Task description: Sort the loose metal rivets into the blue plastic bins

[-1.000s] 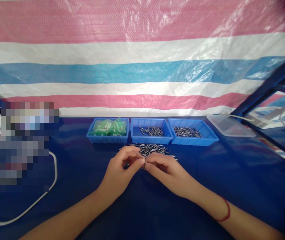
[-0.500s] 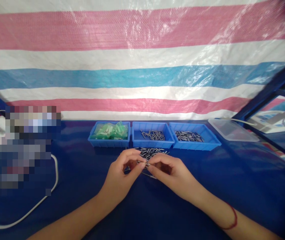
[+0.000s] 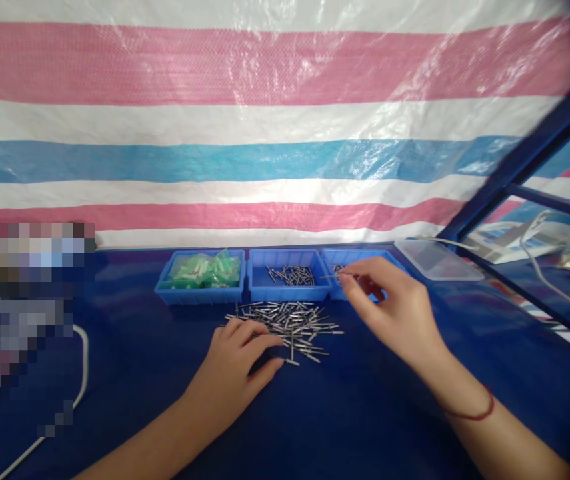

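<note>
A loose pile of small metal pins (image 3: 289, 321) lies on the dark blue table (image 3: 315, 413). My left hand (image 3: 242, 357) rests on the pile's left edge, fingers curled down onto the pins. My right hand (image 3: 395, 310) is raised over the right blue tray (image 3: 332, 257) and pinches a thin metal pin (image 3: 332, 275) between thumb and forefinger. The pin points left, above the tray. A red string sits on my right wrist.
Three blue trays stand in a row: the left tray (image 3: 165, 290) holds green parts, the middle tray (image 3: 257, 290) holds pins. A clear plastic lid (image 3: 437, 261) lies to the right. A white cable (image 3: 72, 393) curves at the left. A striped tarp hangs behind.
My hands have parted. The right hand moved up and right to the right tray with a pin. The left hand dropped onto the pile. The view shifted right.
</note>
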`<state>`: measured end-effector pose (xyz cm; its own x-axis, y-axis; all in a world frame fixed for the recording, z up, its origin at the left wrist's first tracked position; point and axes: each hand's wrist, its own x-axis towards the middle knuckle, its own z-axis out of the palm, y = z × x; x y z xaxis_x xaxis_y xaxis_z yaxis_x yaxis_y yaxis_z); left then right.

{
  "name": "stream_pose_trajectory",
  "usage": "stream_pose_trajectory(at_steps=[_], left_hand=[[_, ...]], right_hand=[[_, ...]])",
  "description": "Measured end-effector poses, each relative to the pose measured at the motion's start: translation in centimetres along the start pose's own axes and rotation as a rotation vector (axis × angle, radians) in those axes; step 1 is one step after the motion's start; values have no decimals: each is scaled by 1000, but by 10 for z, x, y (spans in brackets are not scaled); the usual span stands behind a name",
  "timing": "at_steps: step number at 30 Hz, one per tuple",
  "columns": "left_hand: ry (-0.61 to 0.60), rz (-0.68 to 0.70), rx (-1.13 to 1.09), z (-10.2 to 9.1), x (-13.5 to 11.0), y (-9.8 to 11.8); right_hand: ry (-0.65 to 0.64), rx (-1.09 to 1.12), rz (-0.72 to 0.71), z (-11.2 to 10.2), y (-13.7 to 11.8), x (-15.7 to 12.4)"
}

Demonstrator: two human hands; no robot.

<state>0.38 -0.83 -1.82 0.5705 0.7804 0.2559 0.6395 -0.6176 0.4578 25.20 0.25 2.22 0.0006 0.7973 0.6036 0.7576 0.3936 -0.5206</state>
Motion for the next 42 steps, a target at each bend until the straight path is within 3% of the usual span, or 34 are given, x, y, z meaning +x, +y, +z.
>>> stream_pose_trajectory(at_steps=[4,9,13,17,21,24,30,42], left_hand=[[-26,35,94,0,1,-2],[6,81,145,4,0,-1],[27,95,188,7,0,2],[67,81,156,1,2,4],[156,98,57,-8,3,7],[215,41,-76,-10,1,8],[241,-244,-491,-3,0,8],[212,-267,-578,-3,1,8]], right_hand=[[175,-322,65,-22,39,12],[68,-536,123,-23,66,15],[-50,-275,26,-10,37,10],[-422,100,-80,7,-11,-5],[-609,270,-137,22,-39,-22],[-621,308,-111,30,-43,-28],[-576,381,23,39,-43,-34],[-506,448,136,42,-42,-37]])
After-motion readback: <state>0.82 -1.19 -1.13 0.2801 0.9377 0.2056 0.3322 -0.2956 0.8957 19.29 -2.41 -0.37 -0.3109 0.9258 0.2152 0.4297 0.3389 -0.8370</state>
